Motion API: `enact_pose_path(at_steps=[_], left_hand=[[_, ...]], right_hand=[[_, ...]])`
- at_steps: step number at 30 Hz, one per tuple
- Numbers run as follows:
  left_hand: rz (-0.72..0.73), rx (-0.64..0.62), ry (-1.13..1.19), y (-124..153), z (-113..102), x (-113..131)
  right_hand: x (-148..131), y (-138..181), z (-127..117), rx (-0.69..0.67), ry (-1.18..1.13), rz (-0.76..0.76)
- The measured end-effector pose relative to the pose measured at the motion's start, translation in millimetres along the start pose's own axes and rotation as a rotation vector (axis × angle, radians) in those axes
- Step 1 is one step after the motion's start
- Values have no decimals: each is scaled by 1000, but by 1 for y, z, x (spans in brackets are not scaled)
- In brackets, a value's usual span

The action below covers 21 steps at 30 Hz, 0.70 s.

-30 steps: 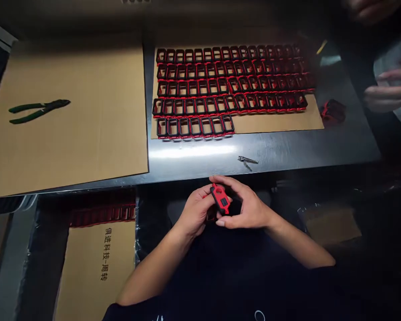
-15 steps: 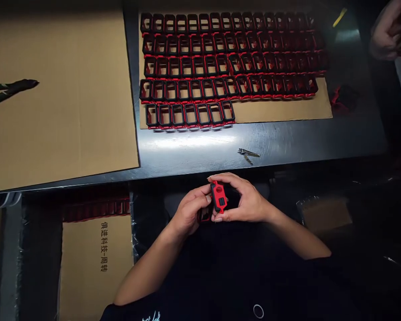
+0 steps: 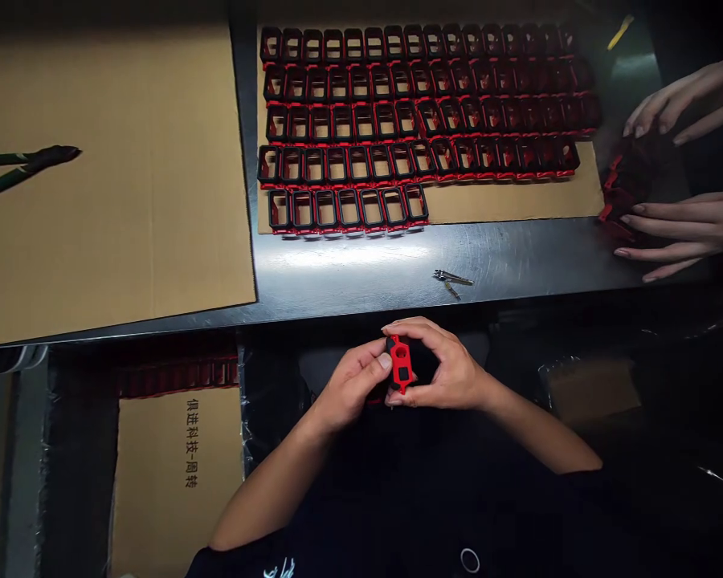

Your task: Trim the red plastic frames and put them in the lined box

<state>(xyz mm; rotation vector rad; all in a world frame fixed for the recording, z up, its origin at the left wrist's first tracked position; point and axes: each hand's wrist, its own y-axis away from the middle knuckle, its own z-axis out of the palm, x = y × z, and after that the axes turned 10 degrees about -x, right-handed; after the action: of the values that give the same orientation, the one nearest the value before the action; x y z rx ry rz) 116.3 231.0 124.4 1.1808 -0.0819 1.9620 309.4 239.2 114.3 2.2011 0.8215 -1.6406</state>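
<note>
Both my hands hold one small red and black plastic part (image 3: 400,364) just below the table's front edge. My left hand (image 3: 353,384) pinches its left side with thumb and fingers closed. Curled round its right side is my right hand (image 3: 449,369), forefinger over the top. On the table beyond lie several rows of red and black rectangular frames (image 3: 410,120) laid out on a cardboard sheet (image 3: 506,201).
Small metal tweezers (image 3: 451,279) lie on the dark steel table (image 3: 361,273). Green-handled pliers (image 3: 21,164) rest on a large cardboard sheet (image 3: 114,177) at left. Another person's two hands (image 3: 678,168) reach over red parts (image 3: 618,189) at right. A printed cardboard box (image 3: 174,474) stands below left.
The part has been turned in my hands, now seen more edge-on. The other person's hands have come down to the red parts at the table's right.
</note>
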Motion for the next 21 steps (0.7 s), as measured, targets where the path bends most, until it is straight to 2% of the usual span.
enact_pose_path(at_steps=[3, 7, 9, 11, 13, 15, 18, 21], left_hand=[[7, -56, -36, 1, 1, 1], [27, -17, -227, 6, 1, 5], [58, 26, -404, 10, 0, 6], [81, 66, -649, 14, -1, 7], [90, 61, -880, 16, -2, 8], [102, 44, -1032, 16, -3, 9], [140, 48, -1142, 16, -3, 11], [197, 118, -1122, 16, -2, 11]], right_hand=[[-1, 2, 1, 14, -31, 14], [-8, 9, -9, 22, -109, 84], [-12, 14, -18, 41, -284, 218], [-15, 18, -24, -5, -558, 387], [-18, 18, -26, -74, -815, 532], [-21, 15, -22, -80, -974, 611], [-27, 8, -14, -50, -1014, 649], [-32, 6, -9, -45, -866, 633]])
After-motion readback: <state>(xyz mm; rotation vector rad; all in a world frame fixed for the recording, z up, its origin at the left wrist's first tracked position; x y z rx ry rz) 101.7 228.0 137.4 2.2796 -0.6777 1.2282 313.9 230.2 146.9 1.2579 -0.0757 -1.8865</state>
